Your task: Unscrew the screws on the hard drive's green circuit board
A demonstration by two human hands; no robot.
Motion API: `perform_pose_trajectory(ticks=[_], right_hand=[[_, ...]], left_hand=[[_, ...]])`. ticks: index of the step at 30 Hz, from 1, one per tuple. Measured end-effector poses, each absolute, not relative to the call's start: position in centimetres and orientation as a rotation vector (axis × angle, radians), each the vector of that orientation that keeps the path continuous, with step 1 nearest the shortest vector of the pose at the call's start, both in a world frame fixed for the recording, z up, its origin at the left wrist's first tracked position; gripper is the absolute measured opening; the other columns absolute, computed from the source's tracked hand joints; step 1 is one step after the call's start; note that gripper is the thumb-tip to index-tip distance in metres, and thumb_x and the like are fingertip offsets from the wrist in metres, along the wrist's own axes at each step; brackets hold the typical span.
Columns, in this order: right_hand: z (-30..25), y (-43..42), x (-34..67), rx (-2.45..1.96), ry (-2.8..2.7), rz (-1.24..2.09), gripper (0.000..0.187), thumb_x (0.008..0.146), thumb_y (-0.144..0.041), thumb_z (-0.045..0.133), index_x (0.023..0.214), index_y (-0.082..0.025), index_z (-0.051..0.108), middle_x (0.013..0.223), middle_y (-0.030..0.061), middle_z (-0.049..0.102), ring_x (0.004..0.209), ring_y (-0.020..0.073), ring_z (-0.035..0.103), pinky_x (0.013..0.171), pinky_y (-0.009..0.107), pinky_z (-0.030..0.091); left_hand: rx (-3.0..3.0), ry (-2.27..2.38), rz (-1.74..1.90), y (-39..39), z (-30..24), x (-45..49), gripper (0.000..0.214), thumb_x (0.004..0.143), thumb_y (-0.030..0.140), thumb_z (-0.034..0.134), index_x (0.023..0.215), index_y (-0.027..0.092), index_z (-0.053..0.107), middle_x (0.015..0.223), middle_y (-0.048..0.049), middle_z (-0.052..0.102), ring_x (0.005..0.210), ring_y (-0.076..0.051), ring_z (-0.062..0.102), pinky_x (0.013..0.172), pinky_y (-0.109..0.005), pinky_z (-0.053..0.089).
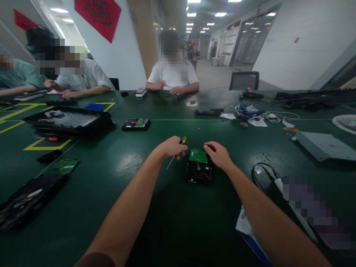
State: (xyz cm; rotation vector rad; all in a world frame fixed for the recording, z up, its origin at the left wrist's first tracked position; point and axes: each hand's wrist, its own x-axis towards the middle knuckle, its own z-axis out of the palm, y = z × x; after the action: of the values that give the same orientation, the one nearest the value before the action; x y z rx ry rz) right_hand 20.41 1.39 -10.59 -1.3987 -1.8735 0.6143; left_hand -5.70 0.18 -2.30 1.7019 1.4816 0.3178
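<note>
A black hard drive (pixel 198 174) lies on the green table in front of me, with a green circuit board (pixel 198 156) on its far half. My left hand (pixel 174 147) is closed around a screwdriver (pixel 184 140) with a yellow and black handle, just left of the drive. The thin metal shaft slants down and to the left, below the fingers. At the drive's far right corner is my right hand (pixel 218 154), its thumb and fingers brought together by the board's edge. Whatever the right fingertips may hold is too small to make out.
Another hard drive (pixel 136 124) lies farther back. Black trays (pixel 69 122) and a loose green board (pixel 65 166) are at left. To the right are a metal case (pixel 326 146), cables (pixel 275 116) and a blue-white packet (pixel 249 233). Across the table sits a person (pixel 172 76).
</note>
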Motion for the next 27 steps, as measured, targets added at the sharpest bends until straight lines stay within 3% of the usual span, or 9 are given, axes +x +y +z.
perform_pose_trajectory(ticks=[8,18,27], right_hand=[[-10.1,1.2,19.4,-1.333,-2.167,0.502,0.04,0.101,-0.051,0.06,0.123,-0.02,0.073,0.117,0.0098,0.074,0.106,0.0249,0.065,0.091,0.042,0.05],[-10.2,2.3,19.2,-1.32,-2.179,0.677,0.03,0.103,-0.043,0.055,0.11,-0.025,0.078,0.116,0.0064,0.076,0.109,0.0234,0.066,0.099,0.042,0.048],[-8.4,2.9,18.9,-1.423,-2.205,0.841,0.026,0.097,-0.043,0.062,0.091,-0.024,0.079,0.096,0.0049,0.077,0.088,0.0219,0.068,0.074,0.033,0.051]], left_hand=[[1.57,1.375,0.346,0.5,-3.9,-5.0,0.022,0.095,0.034,0.065,0.087,0.014,0.063,0.091,-0.0115,0.076,0.054,-0.013,0.066,0.046,-0.024,0.043],[1.478,1.284,0.492,0.9,-4.0,-5.2,0.02,0.096,0.032,0.066,0.098,0.012,0.067,0.103,-0.0144,0.077,0.058,-0.013,0.069,0.044,-0.024,0.041],[1.496,1.236,0.481,0.7,-4.0,-4.7,0.021,0.098,0.032,0.063,0.101,0.012,0.066,0.104,-0.015,0.077,0.056,-0.012,0.069,0.044,-0.023,0.04]])
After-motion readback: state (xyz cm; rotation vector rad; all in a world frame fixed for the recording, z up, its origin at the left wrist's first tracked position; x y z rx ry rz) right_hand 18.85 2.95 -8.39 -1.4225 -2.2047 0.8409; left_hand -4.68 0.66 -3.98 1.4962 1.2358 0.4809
